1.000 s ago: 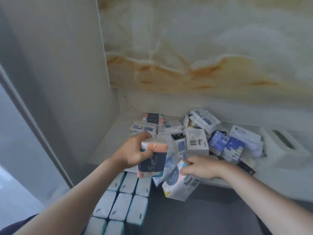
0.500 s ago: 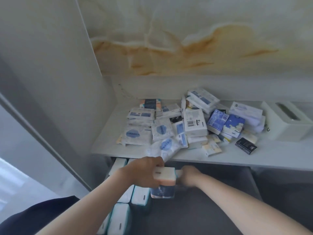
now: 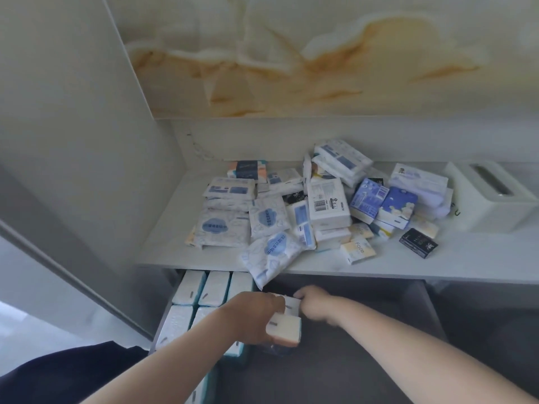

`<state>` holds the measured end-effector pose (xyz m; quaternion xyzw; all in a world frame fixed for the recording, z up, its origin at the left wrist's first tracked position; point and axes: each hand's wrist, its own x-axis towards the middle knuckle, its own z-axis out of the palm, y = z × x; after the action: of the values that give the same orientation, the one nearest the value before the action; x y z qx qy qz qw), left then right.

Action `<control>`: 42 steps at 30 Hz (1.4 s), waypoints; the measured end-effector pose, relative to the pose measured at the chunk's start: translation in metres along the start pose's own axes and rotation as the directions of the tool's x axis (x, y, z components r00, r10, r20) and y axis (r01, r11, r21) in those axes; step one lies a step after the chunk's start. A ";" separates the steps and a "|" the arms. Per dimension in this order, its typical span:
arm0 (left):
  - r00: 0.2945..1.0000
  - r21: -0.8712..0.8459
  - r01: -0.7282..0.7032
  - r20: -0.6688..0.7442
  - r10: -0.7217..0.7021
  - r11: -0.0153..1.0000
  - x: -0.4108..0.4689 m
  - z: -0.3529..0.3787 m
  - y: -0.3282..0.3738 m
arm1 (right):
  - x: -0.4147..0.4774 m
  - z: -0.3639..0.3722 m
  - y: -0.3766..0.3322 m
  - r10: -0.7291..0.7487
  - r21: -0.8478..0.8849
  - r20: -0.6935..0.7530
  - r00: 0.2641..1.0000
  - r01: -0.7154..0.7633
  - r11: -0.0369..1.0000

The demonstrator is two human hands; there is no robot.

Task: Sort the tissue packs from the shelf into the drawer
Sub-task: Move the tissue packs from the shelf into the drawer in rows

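Both my hands are down inside the open grey drawer [image 3: 364, 363] under the shelf. My left hand [image 3: 253, 316] grips a peach-topped tissue pack [image 3: 287, 329], standing it upright beside the rows there. My right hand [image 3: 313, 304] holds a second white pack [image 3: 291, 304] just behind it. Several teal-edged white packs [image 3: 201, 288] stand in neat rows along the drawer's left side. On the white shelf [image 3: 437, 266] lies a loose heap of tissue packs [image 3: 291, 211], and one blue-and-white soft pack [image 3: 271, 255] hangs over the front edge.
A white tissue box [image 3: 493, 199] with a slot on top stands at the shelf's right end. A small black pack [image 3: 418, 243] lies apart near it. A grey cabinet wall [image 3: 73, 141] closes the left side. Marble-patterned panel behind.
Both hands came down from the shelf's front edge into the drawer, each carrying a pack. The packs now stand beside the rows inside.
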<state>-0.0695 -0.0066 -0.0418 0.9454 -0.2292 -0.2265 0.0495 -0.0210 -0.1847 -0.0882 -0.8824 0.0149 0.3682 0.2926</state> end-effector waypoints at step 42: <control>0.969 0.257 -0.061 -0.215 0.118 0.964 0.025 0.042 -0.038 | 0.026 0.057 0.026 -0.259 -0.149 -0.164 0.952 0.236 0.960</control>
<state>-0.0532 0.0165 -0.0967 0.9524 -0.2913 -0.0831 -0.0331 -0.0445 -0.1713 -0.1503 -0.9240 -0.0929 0.2466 0.2771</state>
